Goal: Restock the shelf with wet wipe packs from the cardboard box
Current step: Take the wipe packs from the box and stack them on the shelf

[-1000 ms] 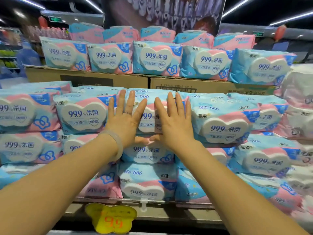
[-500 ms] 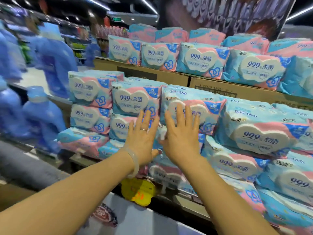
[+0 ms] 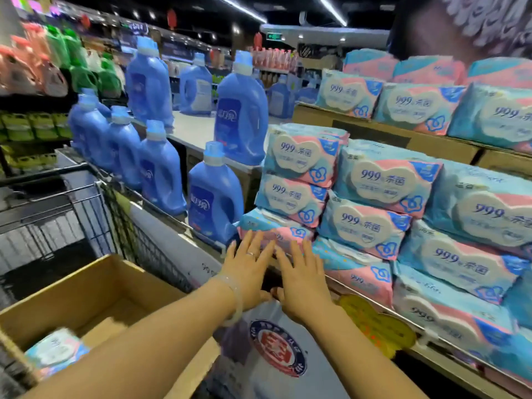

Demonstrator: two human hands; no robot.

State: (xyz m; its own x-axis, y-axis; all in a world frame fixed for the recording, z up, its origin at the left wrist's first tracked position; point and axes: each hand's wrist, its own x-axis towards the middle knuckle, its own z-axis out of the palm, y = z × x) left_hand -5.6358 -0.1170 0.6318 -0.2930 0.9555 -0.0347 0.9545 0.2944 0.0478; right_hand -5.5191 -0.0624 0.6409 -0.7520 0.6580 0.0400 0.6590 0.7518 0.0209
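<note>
Pink-and-blue wet wipe packs (image 3: 380, 180) fill the shelf (image 3: 449, 361) in stacked rows on the right. My left hand (image 3: 249, 266) and my right hand (image 3: 302, 279) are side by side in front of the shelf's left end, fingers straight and spread, holding nothing. Their fingertips reach the lowest left pack (image 3: 273, 228); whether they touch it I cannot tell. The open cardboard box (image 3: 95, 286) sits at the lower left in a wire cart (image 3: 86, 214), with one wipe pack (image 3: 54, 351) lying inside.
Blue detergent bottles (image 3: 216, 197) stand in rows left of the wipes. A higher tier of wipe packs (image 3: 417, 108) rests on cardboard cartons behind. A yellow price tag (image 3: 374, 323) hangs on the shelf edge. Green and pink bottles (image 3: 57, 59) line the far left shelving.
My view has swung left and down, bringing the box and cart into sight. Both open hands have come off the middle packs and dropped toward the shelf's lower left end.
</note>
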